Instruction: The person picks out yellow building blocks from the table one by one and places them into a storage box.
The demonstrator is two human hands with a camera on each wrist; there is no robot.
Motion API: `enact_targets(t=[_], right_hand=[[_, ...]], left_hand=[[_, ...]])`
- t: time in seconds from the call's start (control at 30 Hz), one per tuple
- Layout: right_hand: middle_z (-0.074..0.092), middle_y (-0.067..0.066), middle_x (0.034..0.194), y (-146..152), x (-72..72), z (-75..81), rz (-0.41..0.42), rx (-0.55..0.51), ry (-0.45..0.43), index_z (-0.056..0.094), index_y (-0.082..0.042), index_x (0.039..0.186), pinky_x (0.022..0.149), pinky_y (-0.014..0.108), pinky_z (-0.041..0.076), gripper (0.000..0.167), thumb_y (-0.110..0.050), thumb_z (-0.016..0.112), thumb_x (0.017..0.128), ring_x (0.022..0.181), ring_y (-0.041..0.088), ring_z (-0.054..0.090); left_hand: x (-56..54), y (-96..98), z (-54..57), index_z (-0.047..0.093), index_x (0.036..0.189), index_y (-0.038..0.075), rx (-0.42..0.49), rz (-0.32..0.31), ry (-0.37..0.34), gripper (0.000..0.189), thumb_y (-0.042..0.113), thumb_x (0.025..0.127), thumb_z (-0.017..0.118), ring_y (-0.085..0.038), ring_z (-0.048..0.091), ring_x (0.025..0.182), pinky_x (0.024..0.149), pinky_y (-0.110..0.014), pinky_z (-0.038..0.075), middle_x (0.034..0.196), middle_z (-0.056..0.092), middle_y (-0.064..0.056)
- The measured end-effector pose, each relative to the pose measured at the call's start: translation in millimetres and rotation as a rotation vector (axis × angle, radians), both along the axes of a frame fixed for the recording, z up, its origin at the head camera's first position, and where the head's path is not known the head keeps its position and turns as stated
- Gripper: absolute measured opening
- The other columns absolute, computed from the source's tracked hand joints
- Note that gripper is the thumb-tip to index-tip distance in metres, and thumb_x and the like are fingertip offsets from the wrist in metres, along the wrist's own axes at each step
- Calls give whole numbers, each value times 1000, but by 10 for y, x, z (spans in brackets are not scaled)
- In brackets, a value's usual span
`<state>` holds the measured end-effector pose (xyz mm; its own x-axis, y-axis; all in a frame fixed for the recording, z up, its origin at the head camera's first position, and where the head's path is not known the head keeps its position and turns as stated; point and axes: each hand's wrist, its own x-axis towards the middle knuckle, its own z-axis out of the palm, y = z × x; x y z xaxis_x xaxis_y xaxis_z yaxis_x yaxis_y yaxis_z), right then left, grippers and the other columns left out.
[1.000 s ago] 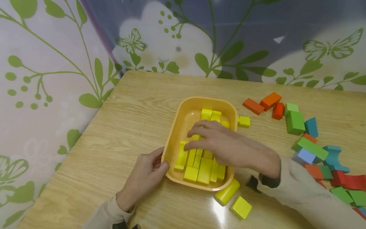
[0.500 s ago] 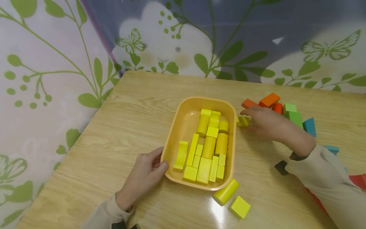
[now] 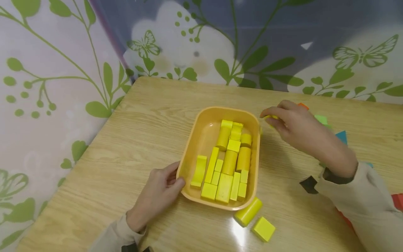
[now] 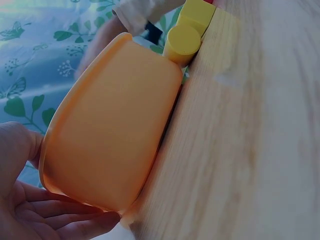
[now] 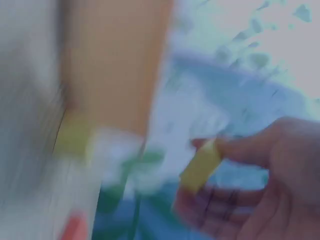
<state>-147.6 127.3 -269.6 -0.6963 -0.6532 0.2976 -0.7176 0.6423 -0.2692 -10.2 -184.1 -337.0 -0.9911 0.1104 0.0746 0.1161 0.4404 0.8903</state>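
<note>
An orange plastic tray (image 3: 206, 134) on the table holds several yellow blocks, some rectangular, some cylindrical. My left hand (image 3: 158, 192) grips its near left rim. In the left wrist view the thumb is at the rim and the fingers lie along the outer wall. Beyond the tray's right edge, my right hand (image 3: 305, 127) pinches a small yellow block (image 5: 202, 167) between thumb and fingers, raised off the table. A yellow cylinder (image 3: 248, 211) and a yellow square block (image 3: 263, 229) lie outside the tray's near right corner.
Another yellow block (image 5: 72, 140), blurred, sits beside the tray's right wall. Orange, green, blue (image 3: 341, 137) and red (image 3: 397, 201) blocks lie at the right, partly hidden by my right arm. A patterned wall (image 3: 195, 45) borders the wooden table (image 3: 151, 115) behind and at the left.
My right hand left the tray's inside, reached right to the yellow blocks beside it, and has now lifted one. The left hand has stayed on the rim.
</note>
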Motion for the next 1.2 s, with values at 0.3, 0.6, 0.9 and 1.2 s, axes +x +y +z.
enact_targets(t=[0.3, 0.6, 0.9, 1.2], right_hand=[[67, 5, 93, -720, 259, -146, 207, -123, -129, 67, -4, 99, 67, 31, 55, 21, -6, 77, 80, 77, 18, 60], [66, 4, 93, -843, 284, -360, 158, 25, -113, 69, -7, 103, 71, 31, 54, 25, -18, 77, 82, 82, 17, 59], [67, 8, 98, -757, 275, -304, 128, 25, -84, 69, -6, 105, 73, 35, 56, 24, -11, 75, 82, 88, 22, 62], [67, -7, 87, -302, 538, 20, 134, 18, -153, 69, -16, 91, 64, 25, 54, 14, -8, 75, 82, 75, 7, 59]], left_hand=[[13, -44, 1, 54, 129, -11, 0, 3, -6, 45, -7, 85, 50, -29, 64, 107, 78, -27, 57, 120, 61, -27], [4, -39, 7, 54, 128, -10, -16, -1, 6, 44, -7, 84, 50, -29, 63, 108, 78, -26, 57, 121, 60, -28], [-1, -20, 5, 55, 128, -10, -7, -7, 2, 44, -7, 84, 50, -29, 63, 109, 79, -26, 57, 121, 61, -27], [-9, 8, -1, 54, 130, -7, 6, -20, 2, 44, -5, 87, 50, -28, 63, 109, 79, -27, 57, 122, 61, -25]])
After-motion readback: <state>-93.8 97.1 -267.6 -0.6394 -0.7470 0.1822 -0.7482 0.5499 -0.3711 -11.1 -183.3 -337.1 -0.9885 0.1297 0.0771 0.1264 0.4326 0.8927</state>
